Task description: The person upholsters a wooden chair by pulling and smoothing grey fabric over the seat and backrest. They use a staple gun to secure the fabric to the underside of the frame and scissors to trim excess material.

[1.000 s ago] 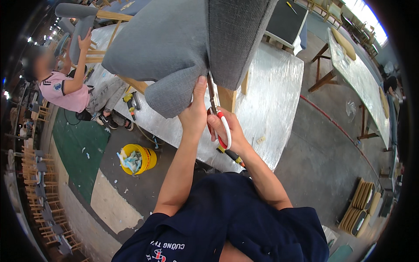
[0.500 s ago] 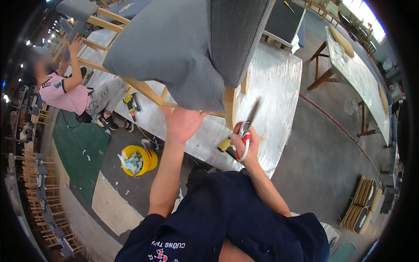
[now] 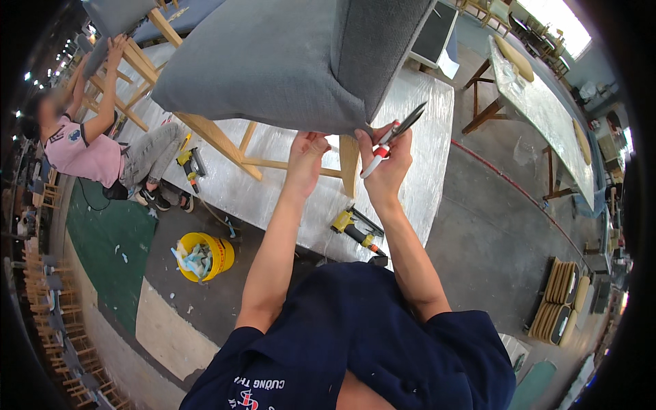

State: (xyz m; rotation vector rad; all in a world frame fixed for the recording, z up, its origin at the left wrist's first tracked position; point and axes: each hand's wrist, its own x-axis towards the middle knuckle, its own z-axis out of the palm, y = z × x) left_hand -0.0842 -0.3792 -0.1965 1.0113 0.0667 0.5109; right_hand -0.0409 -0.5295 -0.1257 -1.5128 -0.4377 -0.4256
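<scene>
A grey upholstered chair (image 3: 253,68) with pale wooden legs stands before me on a table (image 3: 427,154) wrapped in clear plastic. Its grey fabric (image 3: 301,109) drapes over the front of the seat down to the lower edge. My left hand (image 3: 307,156) is closed on that edge, fingertips pinching the fabric. Scissors (image 3: 376,158) with red-and-white handles are in my right hand (image 3: 391,167), their dark blades pointing up and right. The right thumb and fingertips also touch the fabric at the seat's corner, above the front leg.
A yellow-and-black staple gun (image 3: 357,229) lies near the table's front edge, another staple gun (image 3: 189,167) farther left. A yellow bucket (image 3: 220,256) of scraps stands on the floor. At left, a person in pink (image 3: 89,154) handles another chair. A red hose (image 3: 502,174) crosses the floor at right.
The loose fabric corner is now drawn down around the seat's edge. My left hand has moved up and right to the edge; my right hand has risen with the scissors to the corner.
</scene>
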